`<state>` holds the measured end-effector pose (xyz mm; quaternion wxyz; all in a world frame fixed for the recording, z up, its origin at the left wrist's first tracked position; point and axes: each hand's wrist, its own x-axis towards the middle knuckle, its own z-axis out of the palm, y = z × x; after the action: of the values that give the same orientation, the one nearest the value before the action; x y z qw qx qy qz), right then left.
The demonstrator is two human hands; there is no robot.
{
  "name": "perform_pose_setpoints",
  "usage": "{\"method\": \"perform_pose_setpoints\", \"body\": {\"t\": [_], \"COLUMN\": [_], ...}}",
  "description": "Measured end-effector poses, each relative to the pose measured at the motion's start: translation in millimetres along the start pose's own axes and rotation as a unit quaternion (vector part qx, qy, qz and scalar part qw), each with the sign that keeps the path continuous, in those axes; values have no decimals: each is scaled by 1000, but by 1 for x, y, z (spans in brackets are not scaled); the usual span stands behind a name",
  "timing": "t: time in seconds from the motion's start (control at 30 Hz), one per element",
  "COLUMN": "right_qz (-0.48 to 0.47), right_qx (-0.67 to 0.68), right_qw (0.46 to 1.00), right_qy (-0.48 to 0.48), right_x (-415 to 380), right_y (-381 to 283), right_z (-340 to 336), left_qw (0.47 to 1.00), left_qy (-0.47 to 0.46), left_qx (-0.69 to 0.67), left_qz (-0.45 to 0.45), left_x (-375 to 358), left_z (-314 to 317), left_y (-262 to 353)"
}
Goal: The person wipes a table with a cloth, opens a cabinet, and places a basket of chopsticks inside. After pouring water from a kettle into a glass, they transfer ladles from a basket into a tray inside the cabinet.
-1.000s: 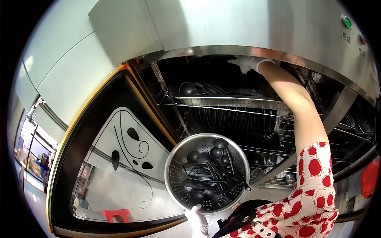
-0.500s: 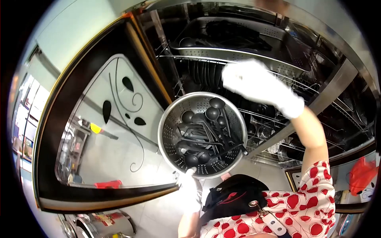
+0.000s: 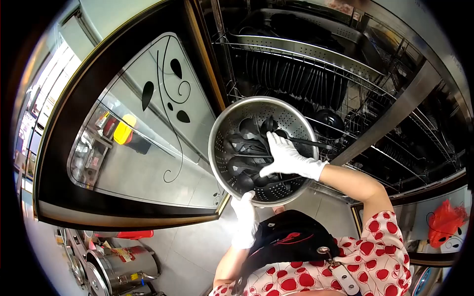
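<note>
A round perforated metal basin (image 3: pixel 294 118) is held at chest height, with several black ladles and spoons (image 3: pixel 249 129) lying in it. My left hand (image 3: pixel 245 220), in a white glove, grips the near rim from below with the thumb over the edge. Inside the basin my right hand (image 3: pixel 287 157), also gloved in white, rests on the black utensils with thumb and fingers spread. Its fingertips touch the handles, and whether it grips one is hard to see. One long black handle juts over the basin's right rim.
An open cabinet has wire racks (image 3: pixel 296 52) with upright black plates (image 3: pixel 296 79) and a perforated tray (image 3: pixel 340 55) above. Its glass door (image 3: pixel 148 128) stands open at left. A large metal pot (image 3: pixel 118 269) is at lower left; a red bag (image 3: pixel 446 222) hangs at right.
My right hand has come down from in front of the racks into the basin. The view has shifted, and the utensils lie slightly differently. My left hand still holds the rim.
</note>
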<state>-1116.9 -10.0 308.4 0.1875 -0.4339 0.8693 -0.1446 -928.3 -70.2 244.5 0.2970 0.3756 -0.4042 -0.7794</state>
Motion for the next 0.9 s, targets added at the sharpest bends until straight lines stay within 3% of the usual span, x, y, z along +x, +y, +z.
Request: {"method": "perform_pose_setpoints", "body": {"t": [0.1,0.17,0.37,0.63,0.7,0.83,0.9], "right_qz": [-54,-42,48,69,92,104,98], "right_qx": [-164,-158,-76,-15,-3,22,98], "right_qw": [985,985,994,996,996,994,990], "right_qy": [25,50,59,52,-5,23,37], "right_x": [-12,-8,12,22,28,30,33], "right_y": [3,7,24,37,40,38,35], "right_z": [30,39,47,41,36,20,2], "left_qw": [1000,1000,1000,999,999,998,998], "left_qy": [3,21,9,2,0,-6,-7], "left_qx": [-16,-10,16,4,5,-6,-17], "left_qz": [-22,12,3,-39,-38,-62,-55], "left_x": [-12,-13,-21,-24,-20,-17,-12], "left_z": [4,4,1,6,7,5,6], "left_y": [4,-7,-13,-18,-18,-15,-12]}}
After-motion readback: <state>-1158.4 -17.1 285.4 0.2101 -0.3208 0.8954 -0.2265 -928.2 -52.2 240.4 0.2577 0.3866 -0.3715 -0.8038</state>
